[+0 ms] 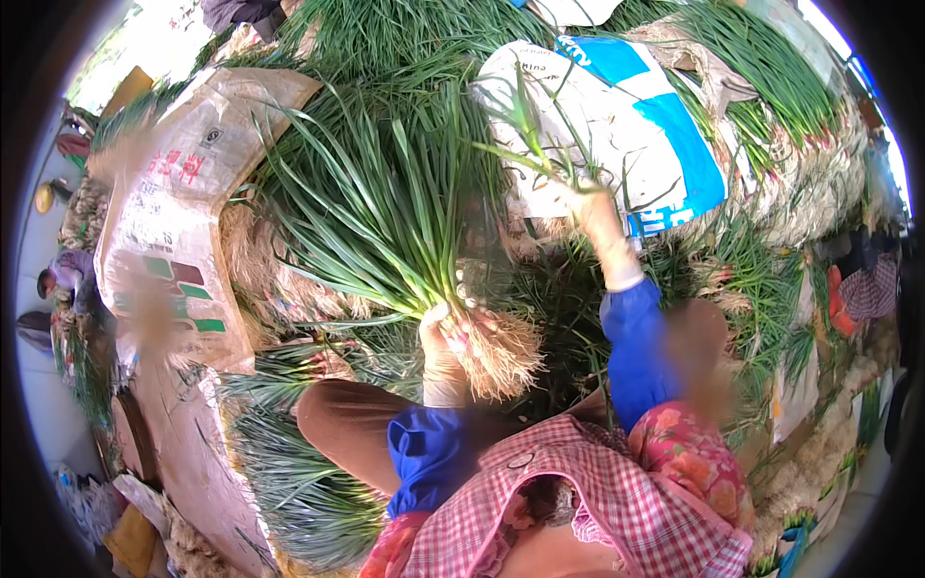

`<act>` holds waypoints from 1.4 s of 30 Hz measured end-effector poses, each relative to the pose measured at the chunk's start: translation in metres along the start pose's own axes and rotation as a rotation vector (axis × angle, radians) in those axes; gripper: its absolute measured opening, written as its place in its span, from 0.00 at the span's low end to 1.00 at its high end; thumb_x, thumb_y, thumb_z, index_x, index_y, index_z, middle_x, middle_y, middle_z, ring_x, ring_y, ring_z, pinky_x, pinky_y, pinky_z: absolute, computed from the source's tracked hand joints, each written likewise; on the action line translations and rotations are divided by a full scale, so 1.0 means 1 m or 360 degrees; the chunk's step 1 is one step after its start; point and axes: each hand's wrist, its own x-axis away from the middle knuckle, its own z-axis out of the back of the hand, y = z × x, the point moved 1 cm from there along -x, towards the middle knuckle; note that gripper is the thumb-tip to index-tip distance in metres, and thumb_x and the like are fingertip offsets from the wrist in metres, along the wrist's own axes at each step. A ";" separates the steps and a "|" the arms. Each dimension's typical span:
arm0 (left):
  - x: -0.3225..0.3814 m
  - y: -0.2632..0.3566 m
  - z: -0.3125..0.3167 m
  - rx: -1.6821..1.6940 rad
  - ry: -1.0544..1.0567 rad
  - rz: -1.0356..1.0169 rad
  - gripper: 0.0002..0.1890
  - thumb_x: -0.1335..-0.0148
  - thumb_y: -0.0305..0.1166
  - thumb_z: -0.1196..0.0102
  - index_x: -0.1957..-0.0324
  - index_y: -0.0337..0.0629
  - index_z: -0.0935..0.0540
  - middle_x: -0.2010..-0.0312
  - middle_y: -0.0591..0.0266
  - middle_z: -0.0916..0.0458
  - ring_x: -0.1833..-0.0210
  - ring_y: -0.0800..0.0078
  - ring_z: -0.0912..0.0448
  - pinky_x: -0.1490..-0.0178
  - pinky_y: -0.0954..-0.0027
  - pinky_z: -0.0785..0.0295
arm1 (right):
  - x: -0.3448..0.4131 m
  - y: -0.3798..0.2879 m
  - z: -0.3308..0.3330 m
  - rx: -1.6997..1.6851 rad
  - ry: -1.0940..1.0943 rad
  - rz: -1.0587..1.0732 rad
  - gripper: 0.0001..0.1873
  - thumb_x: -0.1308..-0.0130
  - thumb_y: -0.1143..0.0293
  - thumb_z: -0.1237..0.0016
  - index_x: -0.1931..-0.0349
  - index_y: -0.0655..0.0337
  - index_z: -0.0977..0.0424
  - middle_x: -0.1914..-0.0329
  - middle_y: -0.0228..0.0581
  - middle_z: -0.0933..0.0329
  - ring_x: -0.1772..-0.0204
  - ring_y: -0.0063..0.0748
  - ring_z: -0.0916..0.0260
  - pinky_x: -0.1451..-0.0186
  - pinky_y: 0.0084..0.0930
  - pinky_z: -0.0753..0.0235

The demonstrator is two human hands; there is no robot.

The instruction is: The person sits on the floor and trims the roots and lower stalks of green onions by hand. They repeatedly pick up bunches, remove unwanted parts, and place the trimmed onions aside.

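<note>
My left hand (438, 347) grips a thick bunch of scallions (412, 246) just above the bulbs. Its long green leaves fan away from me, and a tangle of pale roots (502, 354) hangs to the right of the hand. Reaching forward, my right hand (589, 206) is blurred by motion and holds a few thin stalks (535, 148) with green and yellowish leaves. Below those stalks a white and blue woven sack (614, 137) lies over a scallion pile.
A printed beige sack (170, 195) covers another heap at left. Cut leaves (556, 311) litter the ground before me. Smaller bunches (311, 484) lie beside my left knee (354, 426). More scallions (766, 72) are stacked at far right. Other people (72, 271) sit near the edges.
</note>
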 end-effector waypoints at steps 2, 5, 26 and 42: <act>-0.001 -0.006 0.010 -0.0259 0.0176 0.0018 0.28 0.47 0.39 0.45 0.45 0.32 0.28 0.64 0.54 0.21 0.60 0.58 0.21 0.58 0.57 0.20 | 0.046 -0.007 -0.017 0.1501 0.0168 0.0590 0.12 0.32 0.63 0.50 0.67 0.63 0.24 0.77 0.32 0.25 0.74 0.20 0.29 0.72 0.19 0.32; -0.006 -0.011 0.023 -0.0168 0.0002 0.0224 0.24 0.47 0.34 0.44 0.51 0.25 0.26 0.64 0.46 0.18 0.70 0.65 0.17 0.75 0.74 0.20 | 0.110 -0.001 -0.055 0.2152 -0.0418 0.0801 0.12 0.33 0.59 0.51 0.64 0.58 0.27 0.72 0.36 0.28 0.74 0.30 0.30 0.71 0.27 0.29; 0.003 -0.020 0.040 0.0095 0.0147 0.0065 0.25 0.50 0.33 0.48 0.53 0.22 0.27 0.73 0.41 0.18 0.79 0.55 0.20 0.72 0.61 0.18 | 0.110 0.085 -0.066 -0.0745 0.0141 -0.0598 0.11 0.30 0.61 0.54 0.65 0.58 0.26 0.74 0.27 0.29 0.71 0.19 0.33 0.66 0.17 0.31; 0.011 -0.011 0.018 -0.0163 0.0203 0.0266 0.25 0.45 0.36 0.42 0.50 0.27 0.26 0.69 0.42 0.18 0.74 0.59 0.17 0.81 0.76 0.22 | 0.078 0.054 0.110 0.2569 -0.0692 -0.0744 0.29 0.42 0.58 0.41 0.40 0.55 0.31 0.49 0.55 0.23 0.48 0.54 0.25 0.45 0.41 0.26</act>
